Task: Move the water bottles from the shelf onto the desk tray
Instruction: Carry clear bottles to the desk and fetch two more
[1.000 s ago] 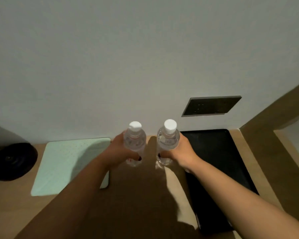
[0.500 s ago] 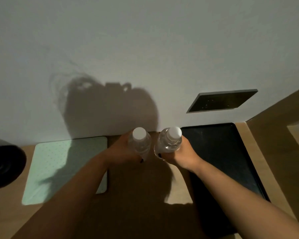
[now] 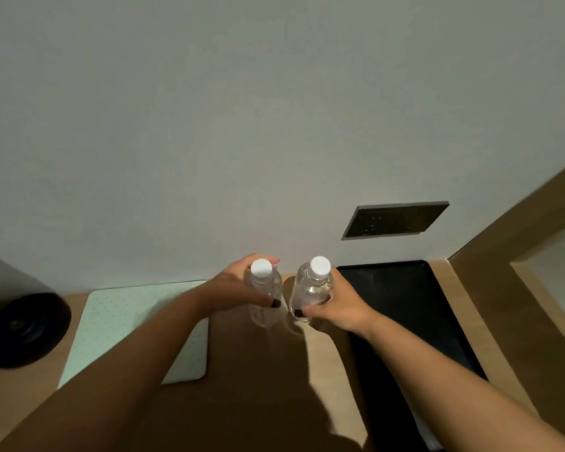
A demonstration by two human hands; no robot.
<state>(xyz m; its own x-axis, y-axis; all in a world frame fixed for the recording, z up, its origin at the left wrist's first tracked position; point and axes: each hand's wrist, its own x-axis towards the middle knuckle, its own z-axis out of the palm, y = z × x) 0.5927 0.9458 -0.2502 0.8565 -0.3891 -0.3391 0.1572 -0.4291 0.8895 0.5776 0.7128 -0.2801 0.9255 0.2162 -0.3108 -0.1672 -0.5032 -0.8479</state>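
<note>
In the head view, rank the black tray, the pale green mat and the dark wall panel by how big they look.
1. black tray
2. pale green mat, close to the tray, arms hide parts of both
3. dark wall panel, clearly smallest

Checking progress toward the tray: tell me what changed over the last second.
Little changed. The left hand and right hand each kept gripping a water bottle, upright, over the desk between the green mat and black tray. The bottles drew close together, then parted again. Neither was released; neither has reached the tray.
</note>
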